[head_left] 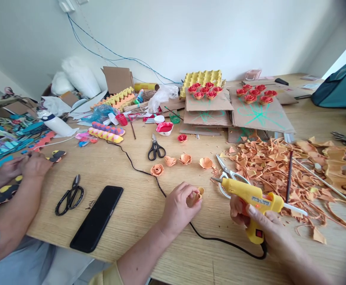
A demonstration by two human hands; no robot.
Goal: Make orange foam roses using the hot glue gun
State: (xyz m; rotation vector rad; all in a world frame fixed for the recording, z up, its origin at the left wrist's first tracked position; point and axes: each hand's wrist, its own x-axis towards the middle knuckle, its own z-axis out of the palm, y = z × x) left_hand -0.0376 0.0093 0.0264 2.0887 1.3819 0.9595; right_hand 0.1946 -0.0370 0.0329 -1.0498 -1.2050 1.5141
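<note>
In my right hand (266, 225) is a yellow hot glue gun (250, 194), its nozzle pointing left and a white glue stick (296, 209) poking out of its back. My left hand (183, 206) is closed, the fingertips pinching a small orange egg-carton piece (199, 194) just above the table. Beyond it lie an orange paper rose (157, 170) and a few cupped orange petal pieces (185, 159). White-handled scissors (230, 172) rest partly behind the glue gun. The gun's black cord (220, 239) runs left under my left hand.
Orange carton scraps (264, 170) heap up at the right. Red flowers (204, 91) stand on cardboard at the back. Black scissors (156, 148), a phone (97, 219) and black-handled shears (70, 196) lie around the middle and left. A co-worker's hands (36, 164) work at the far left.
</note>
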